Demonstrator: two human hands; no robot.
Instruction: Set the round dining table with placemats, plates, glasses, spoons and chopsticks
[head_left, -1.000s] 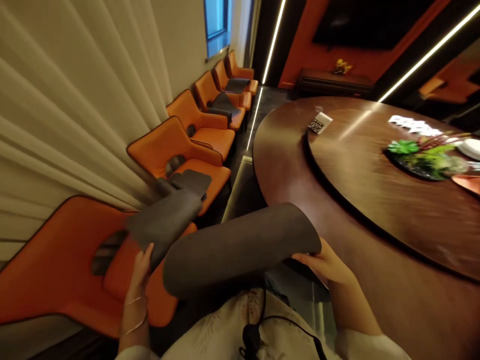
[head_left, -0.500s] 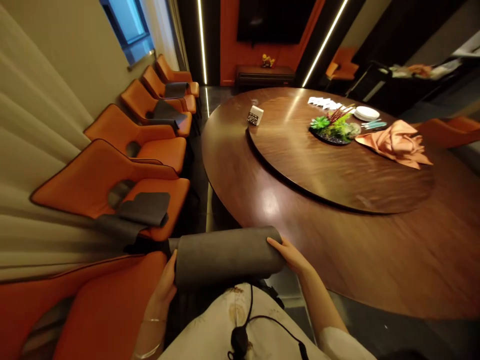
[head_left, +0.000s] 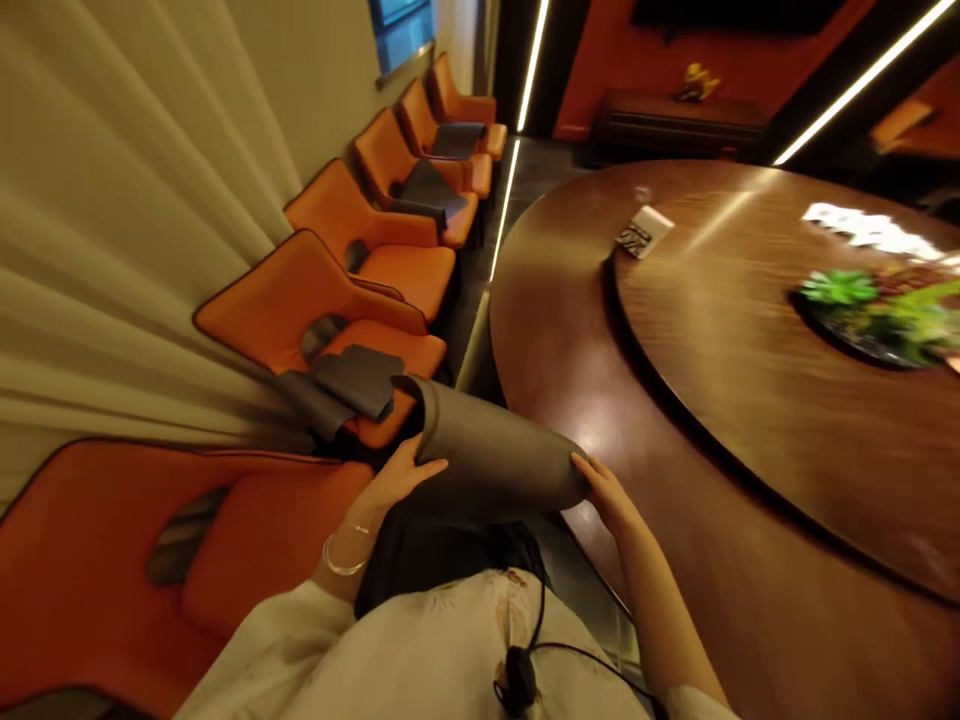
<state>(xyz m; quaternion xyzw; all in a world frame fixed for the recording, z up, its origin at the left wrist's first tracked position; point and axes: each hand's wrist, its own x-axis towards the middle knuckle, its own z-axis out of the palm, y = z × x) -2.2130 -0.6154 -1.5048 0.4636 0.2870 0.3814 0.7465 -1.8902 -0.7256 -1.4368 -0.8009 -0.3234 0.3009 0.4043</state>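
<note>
1. The step in hand looks like handling a grey sheet (head_left: 499, 450), curved over into a loose roll and held up between both hands, in front of the body.

2. The left hand (head_left: 394, 478) grips the roll's left end, its thumb stretched along the near face and away from the fingers, which go partly behind the material.

3. The right hand (head_left: 611, 498) pinches the other end, fingertips on the edge; its thumb is hard to make out in this dim, blurred view.

4. Just beyond the left hand, more grey sheets (head_left: 360, 378) lie folded on the seat of an orange chair (head_left: 281, 295). A nearer chair (head_left: 277, 535) stands to that hand's left.

5. Ahead of the right hand and to its right spreads the round wooden table (head_left: 547, 330); further off, on its raised centre, sit a napkin holder (head_left: 643, 232) and a plant arrangement (head_left: 855, 305).

6. In my judgement, the next move calls for a light, even hold at both ends, with the right hand mindful of the table edge beside it.
</note>
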